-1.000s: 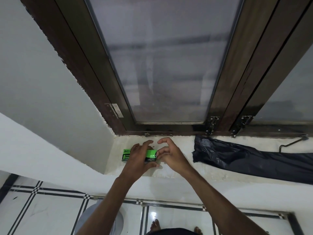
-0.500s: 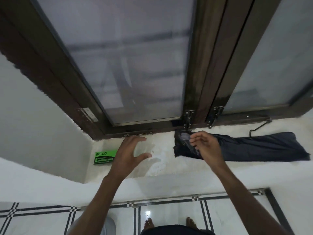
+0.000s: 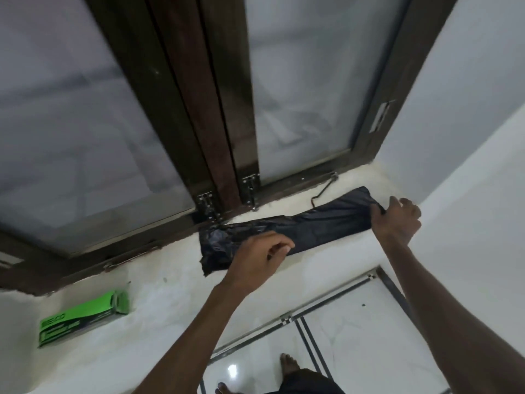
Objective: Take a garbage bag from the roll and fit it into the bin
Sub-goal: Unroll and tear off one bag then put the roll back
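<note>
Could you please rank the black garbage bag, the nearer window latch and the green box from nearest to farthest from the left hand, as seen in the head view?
From the left hand:
1. Black garbage bag, directly under its fingers on the sill.
2. Window latch, just beyond, up-left at the frame's foot.
3. Green box, far left on the sill.

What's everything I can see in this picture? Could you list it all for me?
Garbage bag: one, black, lying flat along the window sill.
Box: one, green, on the sill at left.
Window sill: one, white, below the window.
Window: dark brown frame, frosted panes.
Floor: white tiles, dark lines.
Feet: two, bare, on the floor.
Left hand: over the bag's near end, grip unclear.
Right hand: pinching the bag's far end.
</note>
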Action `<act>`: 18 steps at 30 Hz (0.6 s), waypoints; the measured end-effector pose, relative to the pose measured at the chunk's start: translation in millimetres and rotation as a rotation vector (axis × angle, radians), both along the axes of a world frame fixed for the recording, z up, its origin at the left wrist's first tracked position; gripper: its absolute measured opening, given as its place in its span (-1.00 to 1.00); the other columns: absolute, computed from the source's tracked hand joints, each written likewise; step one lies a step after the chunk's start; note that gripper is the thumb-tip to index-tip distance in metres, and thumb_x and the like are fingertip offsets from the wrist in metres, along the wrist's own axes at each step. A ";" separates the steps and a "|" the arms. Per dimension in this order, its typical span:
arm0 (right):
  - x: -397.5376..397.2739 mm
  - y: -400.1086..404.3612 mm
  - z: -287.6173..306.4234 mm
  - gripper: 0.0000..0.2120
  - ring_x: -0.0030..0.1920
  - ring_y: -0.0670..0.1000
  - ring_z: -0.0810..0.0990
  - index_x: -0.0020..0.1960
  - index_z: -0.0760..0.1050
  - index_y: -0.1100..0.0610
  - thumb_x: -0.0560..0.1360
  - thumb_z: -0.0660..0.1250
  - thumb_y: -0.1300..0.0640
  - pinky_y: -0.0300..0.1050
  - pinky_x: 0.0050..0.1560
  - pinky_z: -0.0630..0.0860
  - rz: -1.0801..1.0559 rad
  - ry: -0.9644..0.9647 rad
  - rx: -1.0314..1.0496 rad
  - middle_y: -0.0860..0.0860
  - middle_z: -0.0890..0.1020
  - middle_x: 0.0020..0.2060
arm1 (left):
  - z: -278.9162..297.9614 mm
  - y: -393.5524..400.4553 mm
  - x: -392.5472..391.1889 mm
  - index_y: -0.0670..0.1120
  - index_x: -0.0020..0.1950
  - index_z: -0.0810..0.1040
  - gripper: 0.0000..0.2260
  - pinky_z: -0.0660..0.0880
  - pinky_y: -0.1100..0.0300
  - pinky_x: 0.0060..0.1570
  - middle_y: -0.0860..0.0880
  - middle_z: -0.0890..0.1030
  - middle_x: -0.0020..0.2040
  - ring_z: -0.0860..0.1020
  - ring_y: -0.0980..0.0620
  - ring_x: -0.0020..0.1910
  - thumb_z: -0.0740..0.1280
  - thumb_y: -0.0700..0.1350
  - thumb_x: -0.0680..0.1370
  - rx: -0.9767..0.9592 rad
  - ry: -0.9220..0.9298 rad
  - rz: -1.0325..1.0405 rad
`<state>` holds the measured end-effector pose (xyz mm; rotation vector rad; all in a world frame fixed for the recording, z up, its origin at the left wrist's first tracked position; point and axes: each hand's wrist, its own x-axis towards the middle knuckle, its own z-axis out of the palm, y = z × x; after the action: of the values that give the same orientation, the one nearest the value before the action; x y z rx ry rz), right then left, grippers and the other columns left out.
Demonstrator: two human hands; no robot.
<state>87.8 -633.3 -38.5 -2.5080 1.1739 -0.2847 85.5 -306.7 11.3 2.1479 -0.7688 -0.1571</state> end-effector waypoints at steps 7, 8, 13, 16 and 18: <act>-16.6 -9.7 -2.0 -0.84 0.07 0.21 0.58 0.04 0.61 0.18 0.56 0.37 0.09 -0.01 0.06 0.46 0.153 -0.216 0.234 0.13 0.65 -0.02 | -2.2 -48.6 -17.4 -0.01 0.03 0.67 -0.86 0.58 0.13 -0.06 0.13 0.67 -0.07 0.63 0.13 -0.10 0.31 -0.07 0.57 -0.016 0.125 0.016; -25.8 -2.4 2.2 -0.89 0.00 0.17 0.61 -0.01 0.58 0.18 0.55 0.39 0.13 -0.01 0.02 0.49 0.189 -0.310 0.391 0.11 0.66 -0.09 | -0.6 -52.3 -20.9 -0.01 0.03 0.67 -0.86 0.59 0.16 -0.05 0.13 0.68 -0.06 0.63 0.14 -0.09 0.32 -0.07 0.57 -0.030 0.158 0.033; -87.9 64.9 46.5 -0.80 -0.34 -0.12 0.58 -0.17 0.44 0.29 0.44 0.46 0.43 -0.33 -0.26 0.53 0.401 -0.570 0.862 0.14 0.55 -0.31 | 15.5 -65.7 -41.1 0.04 0.04 0.68 -0.85 0.54 0.32 -0.03 0.14 0.69 -0.06 0.62 0.21 -0.09 0.38 0.01 0.52 -0.136 0.378 0.148; -123.7 104.0 57.1 -0.71 -0.29 -0.07 0.53 -0.17 0.41 0.22 0.38 0.50 0.45 -0.28 -0.24 0.51 0.497 -0.551 1.007 0.10 0.54 -0.30 | 19.1 -60.9 -59.1 0.06 0.01 0.67 -0.72 0.61 0.06 0.05 0.06 0.70 -0.08 0.64 0.10 -0.06 0.42 0.19 0.41 -0.207 0.537 0.197; -145.1 127.0 59.0 -0.67 -0.26 -0.04 0.54 -0.16 0.40 0.17 0.36 0.52 0.44 -0.23 -0.20 0.54 0.550 -0.532 1.046 0.08 0.55 -0.28 | 19.9 -48.2 -77.1 0.03 -0.07 0.68 -0.77 0.60 -0.01 0.04 0.05 0.70 -0.15 0.64 0.09 -0.11 0.42 0.15 0.43 -0.215 0.554 0.194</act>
<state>-57.3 -506.3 20.5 -1.5613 0.2415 -0.1159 8.4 -354.9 31.1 1.8318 -0.2419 -0.5170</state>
